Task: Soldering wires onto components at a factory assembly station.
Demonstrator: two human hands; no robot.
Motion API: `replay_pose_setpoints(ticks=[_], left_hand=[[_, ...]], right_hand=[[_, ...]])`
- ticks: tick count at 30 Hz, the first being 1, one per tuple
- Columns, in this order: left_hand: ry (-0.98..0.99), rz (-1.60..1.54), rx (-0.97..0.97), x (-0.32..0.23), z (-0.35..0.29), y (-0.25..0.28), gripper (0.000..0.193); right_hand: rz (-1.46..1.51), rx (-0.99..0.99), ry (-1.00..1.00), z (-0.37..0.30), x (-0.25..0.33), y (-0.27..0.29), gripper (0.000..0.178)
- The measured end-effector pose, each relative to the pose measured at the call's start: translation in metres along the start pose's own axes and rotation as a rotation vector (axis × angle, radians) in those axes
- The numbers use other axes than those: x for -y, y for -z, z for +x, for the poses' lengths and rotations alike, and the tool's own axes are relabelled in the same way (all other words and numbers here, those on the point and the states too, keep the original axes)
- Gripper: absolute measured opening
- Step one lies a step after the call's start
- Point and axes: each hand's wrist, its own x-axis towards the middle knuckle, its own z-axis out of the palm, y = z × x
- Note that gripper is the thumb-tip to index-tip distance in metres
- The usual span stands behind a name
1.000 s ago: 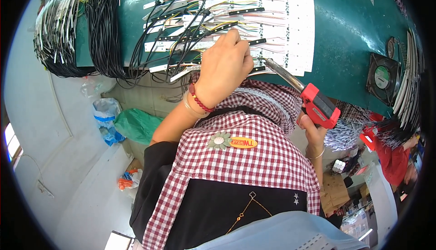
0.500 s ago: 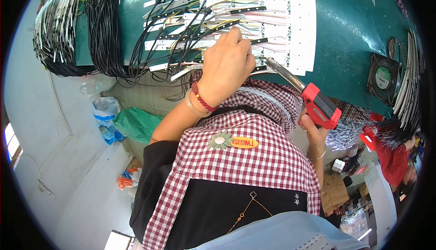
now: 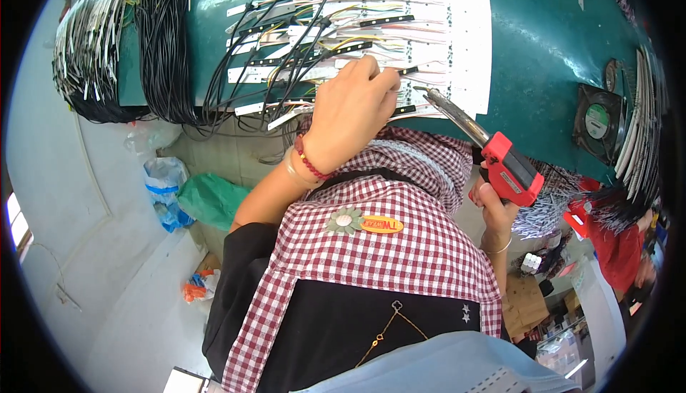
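My left hand (image 3: 356, 103) is over the near part of a row of white circuit boards (image 3: 468, 50), fingers bent together. A short black LED strip (image 3: 407, 71) pokes out beside its fingertips; what the fingers pinch is hidden behind the hand. My right hand (image 3: 493, 204) grips the red and black handle of a soldering gun (image 3: 513, 170). Its metal tip points up and left, a short way right of my left fingers. Thin coloured wires and black cables (image 3: 293, 57) run across the boards, with several more black LED strips (image 3: 386, 20) lying among them.
Bundles of black cable (image 3: 163, 50) and white-ended leads (image 3: 96, 50) hang over the left edge of the green table (image 3: 536, 57). At the right stand a black fan (image 3: 599, 123) and bundled grey leads (image 3: 636, 136). A green bag (image 3: 211, 200) lies below left. Someone in red sits at far right.
The soldering gun has shifted slightly right, its tip a little farther from my left fingers. My left hand has moved slightly left and toward me. The whole view has shifted a little.
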Motion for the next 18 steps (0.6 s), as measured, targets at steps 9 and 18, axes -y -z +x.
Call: replay_pose_setpoints(ticks=[9,18], left_hand=[[-0.053,-0.232,0.068,0.008,-0.013,0.005,0.01],[-0.118,-0.195,0.068,0.01,-0.014,0.007,0.012]], right_hand=[[0.045,-0.027,0.057,0.009,0.016,-0.015,0.026],[0.225,0.017,-0.057,0.008,0.006,-0.015,0.027]])
